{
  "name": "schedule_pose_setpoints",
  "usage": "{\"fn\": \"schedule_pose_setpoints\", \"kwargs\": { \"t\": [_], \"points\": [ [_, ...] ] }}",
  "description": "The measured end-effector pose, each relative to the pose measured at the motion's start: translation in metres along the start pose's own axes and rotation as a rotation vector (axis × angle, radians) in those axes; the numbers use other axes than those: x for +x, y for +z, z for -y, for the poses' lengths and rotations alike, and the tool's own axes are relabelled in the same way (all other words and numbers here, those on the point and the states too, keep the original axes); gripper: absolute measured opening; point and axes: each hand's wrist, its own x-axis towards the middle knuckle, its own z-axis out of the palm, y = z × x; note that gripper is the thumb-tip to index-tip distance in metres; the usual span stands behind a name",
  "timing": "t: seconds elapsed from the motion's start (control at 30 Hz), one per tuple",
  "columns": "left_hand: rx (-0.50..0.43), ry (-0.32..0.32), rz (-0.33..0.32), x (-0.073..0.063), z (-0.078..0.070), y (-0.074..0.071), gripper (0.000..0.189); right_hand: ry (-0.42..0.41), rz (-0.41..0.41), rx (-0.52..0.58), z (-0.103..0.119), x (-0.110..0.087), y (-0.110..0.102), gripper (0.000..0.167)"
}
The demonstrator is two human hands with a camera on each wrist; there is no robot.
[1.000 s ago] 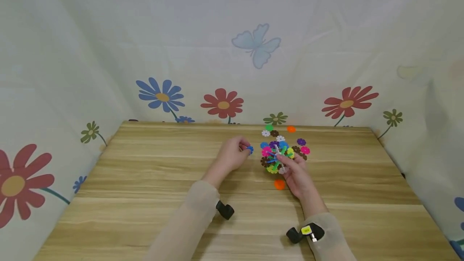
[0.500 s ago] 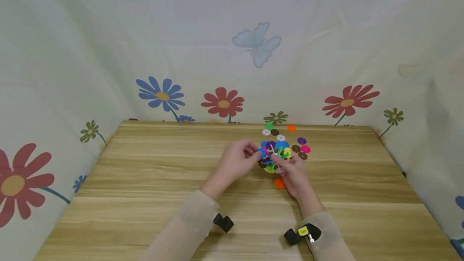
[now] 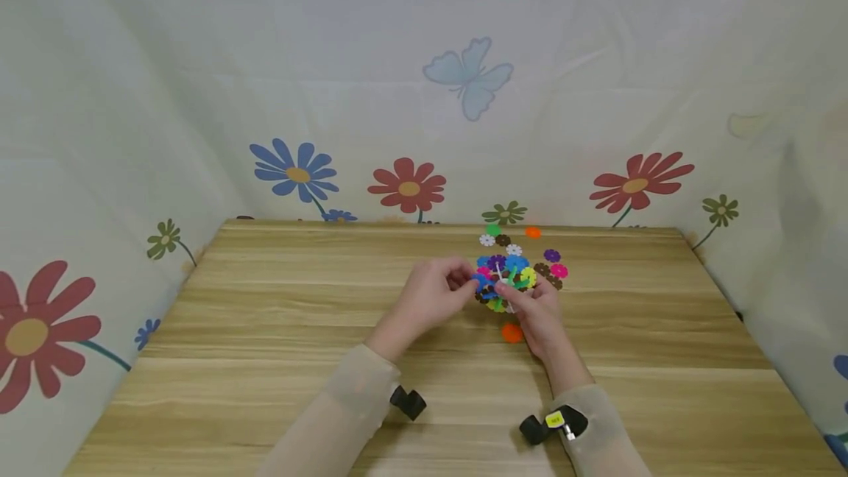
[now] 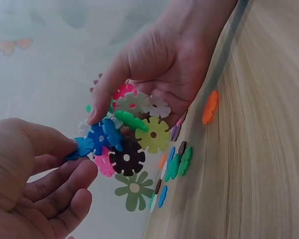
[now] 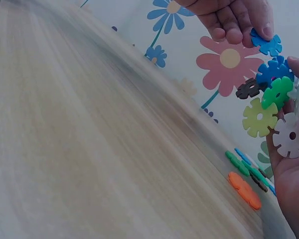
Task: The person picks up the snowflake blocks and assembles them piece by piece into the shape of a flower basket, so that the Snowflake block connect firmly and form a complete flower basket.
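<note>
My left hand (image 3: pixel 433 289) pinches a blue notched plastic disc (image 5: pixel 267 44) between thumb and forefinger. In the left wrist view this disc meets the edge of another blue disc (image 4: pixel 100 138) in a cluster of interlocked notched discs. My right hand (image 3: pixel 539 313) holds that cluster, its thumb on top and the other fingers behind and below. Among the cluster's pieces are a yellow disc (image 4: pixel 153 135), a dark brown disc (image 4: pixel 127 158), a green disc (image 5: pixel 277 93) and a white disc (image 5: pixel 291 136). Part of the cluster is hidden by my right hand.
Several loose discs lie on the wooden table (image 3: pixel 265 300) behind the cluster, among them a pink disc (image 3: pixel 559 271), a purple disc (image 3: pixel 552 255) and a green disc (image 3: pixel 493 230). Nearer lies an orange disc (image 3: pixel 511 333). A flower-printed curtain (image 3: pixel 344 94) hangs behind the table.
My left hand has moved right with the blue disc and brought it against the cluster. My right hand keeps its hold and has shifted only slightly.
</note>
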Motion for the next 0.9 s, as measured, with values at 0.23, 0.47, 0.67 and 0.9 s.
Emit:
{"fn": "schedule_pose_setpoints", "kwargs": {
  "t": [0.23, 0.47, 0.67, 0.9],
  "points": [
    [0.036, 0.027, 0.016, 0.001, 0.002, 0.000, 0.004, -0.021, 0.005, -0.038, 0.000, -0.001, -0.001, 0.026],
    [0.063, 0.103, 0.006, 0.002, 0.003, 0.004, 0.003, -0.047, 0.011, -0.044, 0.000, 0.000, 0.000, 0.028],
    [0.111, 0.138, -0.022, 0.000, 0.001, 0.009, 0.006, -0.047, 0.037, -0.053, -0.001, -0.001, -0.001, 0.027],
    [0.113, 0.140, -0.056, -0.001, 0.001, 0.018, 0.004, -0.025, -0.003, -0.039, -0.001, -0.001, -0.003, 0.028]
  ]
}}
